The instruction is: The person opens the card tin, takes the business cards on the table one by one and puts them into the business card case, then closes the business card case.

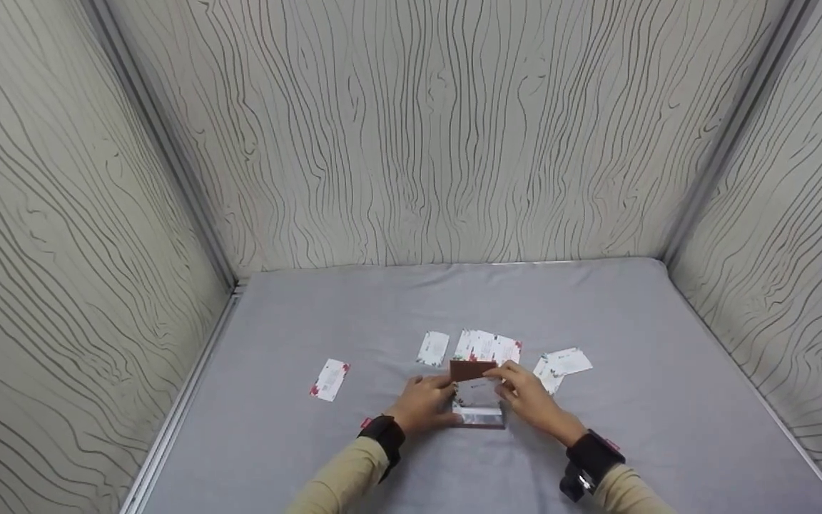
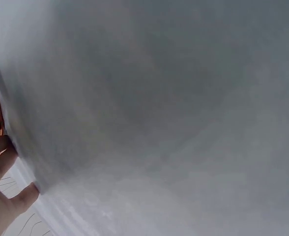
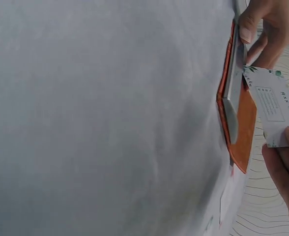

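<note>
A brown card holder (image 1: 488,426) with clear sleeves lies spread on the grey cloth, its brown cover (image 1: 473,369) tilted up at the far side. My left hand (image 1: 422,405) grips the holder's left edge, thumb at the near end and fingers farther up. In the right wrist view that thumb rests on the sleeves beside the brown cover (image 3: 244,140). Between thumb and fingers, my right hand (image 1: 532,400) pinches a white business card (image 3: 274,105) with printed text and green leaf corners. One end of the card overlaps the holder there. The left wrist view catches only fingertips (image 2: 2,157).
Beyond the holder lie several overlapping cards (image 1: 486,346) with red flowers. A single card (image 1: 433,348) is just left of them, another card (image 1: 330,379) farther left, and overlapping cards (image 1: 566,361) to the right. Patterned walls (image 1: 439,143) enclose the table.
</note>
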Available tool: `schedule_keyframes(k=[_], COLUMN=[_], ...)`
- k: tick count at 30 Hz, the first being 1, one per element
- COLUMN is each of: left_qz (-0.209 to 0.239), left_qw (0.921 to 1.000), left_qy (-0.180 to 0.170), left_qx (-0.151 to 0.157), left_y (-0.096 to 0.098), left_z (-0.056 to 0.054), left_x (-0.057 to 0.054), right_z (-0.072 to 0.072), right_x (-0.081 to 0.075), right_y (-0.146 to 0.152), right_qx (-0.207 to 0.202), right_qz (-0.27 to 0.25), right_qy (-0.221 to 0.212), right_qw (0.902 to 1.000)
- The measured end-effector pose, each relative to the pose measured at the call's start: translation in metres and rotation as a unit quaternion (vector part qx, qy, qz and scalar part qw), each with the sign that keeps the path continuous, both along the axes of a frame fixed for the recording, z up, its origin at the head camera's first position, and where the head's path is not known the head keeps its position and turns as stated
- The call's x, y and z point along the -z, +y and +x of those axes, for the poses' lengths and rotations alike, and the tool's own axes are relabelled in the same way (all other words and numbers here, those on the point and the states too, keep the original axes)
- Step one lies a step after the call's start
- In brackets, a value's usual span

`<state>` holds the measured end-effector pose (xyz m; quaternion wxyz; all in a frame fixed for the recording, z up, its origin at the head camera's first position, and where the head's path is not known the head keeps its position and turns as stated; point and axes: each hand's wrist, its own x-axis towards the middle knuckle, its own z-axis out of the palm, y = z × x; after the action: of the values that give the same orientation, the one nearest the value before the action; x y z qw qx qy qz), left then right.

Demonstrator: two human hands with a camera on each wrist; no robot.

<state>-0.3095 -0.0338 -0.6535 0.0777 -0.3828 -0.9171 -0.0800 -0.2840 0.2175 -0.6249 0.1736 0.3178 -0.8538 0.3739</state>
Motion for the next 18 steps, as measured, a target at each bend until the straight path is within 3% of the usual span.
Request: schedule_keyframes(k=[11, 18], left_qz=[0.003, -0.003], left_qw=[1.0, 1.0], left_qy=[-0.003, -0.004], left_qx=[-0.001, -0.003], left_y=[0.0, 0.0], left_z=[0.004, 0.003], left_x=[-0.006, -0.005], right_z=[-0.002, -0.002], right_x=[0.012, 0.019], right_y=[-0.005, -0.003], right_qx=[0.012, 0.034], right_qz=[0.005, 0.027], right_qy=[-0.041, -0.017], right_qw=[0.9991, 0.9989])
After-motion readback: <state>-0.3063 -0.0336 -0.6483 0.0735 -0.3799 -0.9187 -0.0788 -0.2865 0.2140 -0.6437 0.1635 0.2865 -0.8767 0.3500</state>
